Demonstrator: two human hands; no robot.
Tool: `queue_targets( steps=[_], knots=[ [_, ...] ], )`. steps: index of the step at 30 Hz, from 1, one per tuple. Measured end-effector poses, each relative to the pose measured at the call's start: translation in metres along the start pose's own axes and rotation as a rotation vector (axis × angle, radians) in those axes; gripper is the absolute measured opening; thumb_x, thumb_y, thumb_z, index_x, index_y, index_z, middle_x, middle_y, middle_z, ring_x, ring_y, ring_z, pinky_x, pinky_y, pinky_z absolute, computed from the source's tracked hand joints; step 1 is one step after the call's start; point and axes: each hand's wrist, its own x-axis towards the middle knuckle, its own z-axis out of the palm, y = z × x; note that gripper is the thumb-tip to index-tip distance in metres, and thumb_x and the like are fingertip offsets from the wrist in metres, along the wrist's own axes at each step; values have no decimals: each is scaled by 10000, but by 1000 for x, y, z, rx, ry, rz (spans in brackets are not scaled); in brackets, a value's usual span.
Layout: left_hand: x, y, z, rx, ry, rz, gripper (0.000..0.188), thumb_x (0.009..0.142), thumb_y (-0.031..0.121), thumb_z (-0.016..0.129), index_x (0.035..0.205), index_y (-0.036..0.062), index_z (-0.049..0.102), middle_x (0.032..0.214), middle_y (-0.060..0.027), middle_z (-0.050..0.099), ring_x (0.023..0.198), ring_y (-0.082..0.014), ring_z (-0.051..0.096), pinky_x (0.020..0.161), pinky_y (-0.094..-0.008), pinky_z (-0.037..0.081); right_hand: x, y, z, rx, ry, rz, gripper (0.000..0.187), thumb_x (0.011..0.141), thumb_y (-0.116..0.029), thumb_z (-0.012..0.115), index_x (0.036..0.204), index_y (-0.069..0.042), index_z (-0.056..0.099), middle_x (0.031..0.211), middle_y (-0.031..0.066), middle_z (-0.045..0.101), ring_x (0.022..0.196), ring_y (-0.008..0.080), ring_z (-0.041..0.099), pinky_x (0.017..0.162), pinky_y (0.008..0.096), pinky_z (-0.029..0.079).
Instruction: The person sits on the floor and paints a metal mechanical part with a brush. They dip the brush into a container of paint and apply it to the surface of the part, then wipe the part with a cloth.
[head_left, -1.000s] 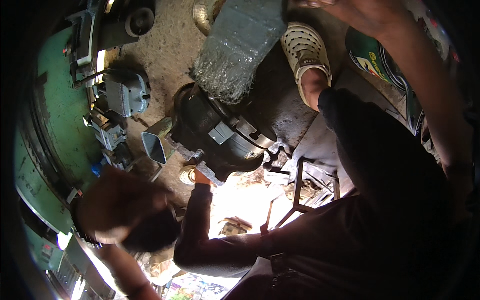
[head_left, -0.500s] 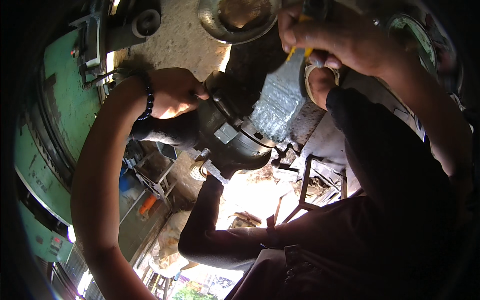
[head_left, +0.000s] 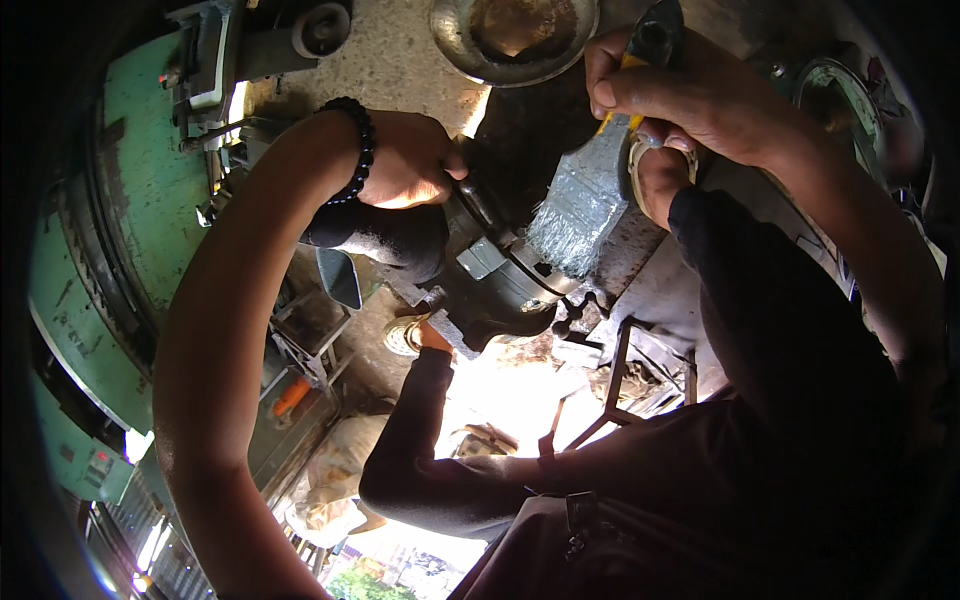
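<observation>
My right hand [head_left: 690, 95] grips a wide paintbrush [head_left: 585, 205] with a dark handle and yellow band. Its bristles are coated in wet-looking silver-grey and point down, close to a round-bodied dark metal machine part [head_left: 500, 262]; whether they touch it I cannot tell. A pale, shiny rectangular face [head_left: 482, 258] shows on that part. My left hand [head_left: 405, 160], below a black bead bracelet [head_left: 362, 150], is closed at the part's upper left side. Its thumb tip lies by a dark bar on the part. What the curled fingers hold is hidden.
A shallow metal pan [head_left: 515, 75] lies on the floor ahead. Green machinery [head_left: 150, 190] stands along the left. My feet in sandals [head_left: 403, 335] flank the part. A metal-framed stand [head_left: 622, 370] is near my right leg, and an orange object [head_left: 291, 396] lies lower left.
The whole view has shifted, so the part, pan and both hands appear farther right. The brush stays beside the metal part, in my right hand.
</observation>
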Motion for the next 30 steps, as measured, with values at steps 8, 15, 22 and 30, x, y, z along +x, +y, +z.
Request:
queue_targets(
  steps=[8, 15, 22, 30],
  knots=[
    [-14, 10, -8, -14, 61, -56, 327, 925, 187, 567, 1185, 16, 669, 1143, -181, 695, 1089, -306, 653, 968, -368, 495, 1, 2, -3, 20, -11, 36, 255, 887, -305, 599, 816, -60, 588, 782, 16, 597, 561, 49, 479, 498, 216, 358],
    [-14, 42, -20, -150, 93, -296, 262, 903, 276, 648, 957, 25, 704, 976, -150, 708, 939, -298, 679, 860, -393, 519, -2, -12, -25, 280, -215, 134, 214, 934, -252, 602, 889, -44, 625, 830, 26, 620, 659, 74, 519, 601, 250, 419],
    [-8, 78, -8, -149, 97, -190, 365, 895, 405, 684, 908, 43, 727, 843, -173, 702, 869, -328, 694, 804, -423, 539, -4, 14, -28, 289, -12, -88, 152, 928, -177, 634, 877, -35, 648, 857, 71, 662, 605, 82, 517, 510, 243, 394],
    [-3, 136, 26, 92, 391, -407, 360, 873, 406, 707, 844, 48, 705, 716, -144, 678, 727, -305, 701, 631, -425, 556, -18, 19, -43, 518, -40, 64, 135, 918, -157, 648, 908, -24, 669, 814, 89, 667, 504, 94, 457, 448, 245, 335]
  ],
)
